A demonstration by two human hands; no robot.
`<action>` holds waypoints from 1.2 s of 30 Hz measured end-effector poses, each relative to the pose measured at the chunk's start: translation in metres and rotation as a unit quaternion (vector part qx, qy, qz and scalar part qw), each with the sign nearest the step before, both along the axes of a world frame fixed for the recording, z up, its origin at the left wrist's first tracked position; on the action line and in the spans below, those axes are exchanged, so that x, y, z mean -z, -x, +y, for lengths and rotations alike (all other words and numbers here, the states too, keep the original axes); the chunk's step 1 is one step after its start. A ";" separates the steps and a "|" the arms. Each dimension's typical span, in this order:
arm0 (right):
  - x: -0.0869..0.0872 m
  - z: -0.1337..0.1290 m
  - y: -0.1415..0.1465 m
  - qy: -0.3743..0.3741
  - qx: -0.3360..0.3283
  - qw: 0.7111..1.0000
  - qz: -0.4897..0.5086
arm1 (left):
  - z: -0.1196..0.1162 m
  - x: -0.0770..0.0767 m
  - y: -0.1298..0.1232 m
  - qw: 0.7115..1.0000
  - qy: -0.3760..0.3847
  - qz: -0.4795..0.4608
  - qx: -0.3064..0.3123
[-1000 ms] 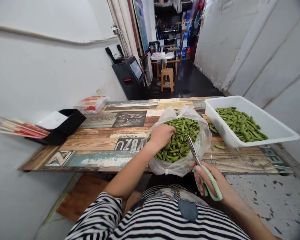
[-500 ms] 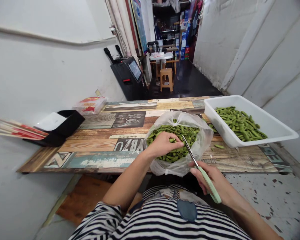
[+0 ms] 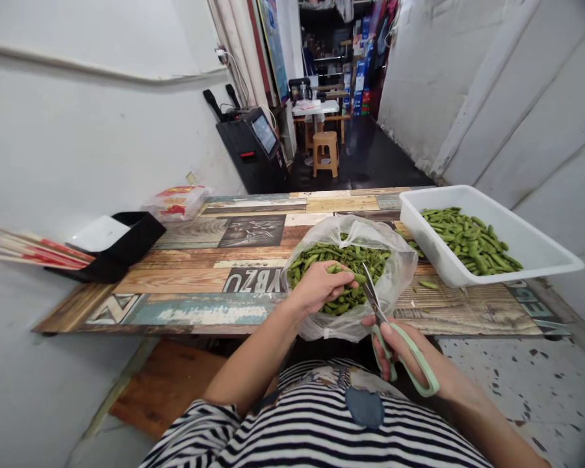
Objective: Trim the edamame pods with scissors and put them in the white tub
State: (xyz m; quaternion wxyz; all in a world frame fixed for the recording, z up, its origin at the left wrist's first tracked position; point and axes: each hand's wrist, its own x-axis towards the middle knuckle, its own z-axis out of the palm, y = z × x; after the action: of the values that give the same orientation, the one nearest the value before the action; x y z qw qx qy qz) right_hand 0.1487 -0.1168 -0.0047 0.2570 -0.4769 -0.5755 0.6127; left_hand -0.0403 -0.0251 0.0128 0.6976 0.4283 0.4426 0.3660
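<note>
Scissors gripped by the right hand gaped over the bag; a slip risked nicking the left hand pinching a pod.

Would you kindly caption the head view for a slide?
Left hand holds a green pod; right hand holds open scissors over a plastic bag of more.

We have a multicoloured plank-patterned table. On it we see a translucent plastic bag, a white rectangular tub, a black angular holder
</note>
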 end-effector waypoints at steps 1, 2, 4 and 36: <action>0.001 0.000 0.001 0.000 0.005 1.000 0.003 | -0.002 0.001 -0.002 1.000 0.000 -0.002 -0.001; 0.002 0.001 0.003 0.003 0.010 1.000 0.006 | -0.004 0.002 -0.004 1.000 0.000 -0.004 -0.004; 0.005 0.002 0.007 0.021 0.028 0.999 0.004 | -0.009 0.004 -0.007 1.000 0.001 -0.009 -0.014; 0.008 0.002 -0.004 -0.016 -0.039 0.997 -0.067 | -0.006 0.011 0.029 0.929 -0.182 0.322 -0.023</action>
State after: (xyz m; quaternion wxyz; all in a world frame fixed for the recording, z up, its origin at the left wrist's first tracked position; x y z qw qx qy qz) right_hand 0.1524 -0.1144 -0.0129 0.2011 -0.4900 -0.6191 0.5798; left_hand -0.0694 -0.0308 0.0021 0.4195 0.6322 0.5790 0.2985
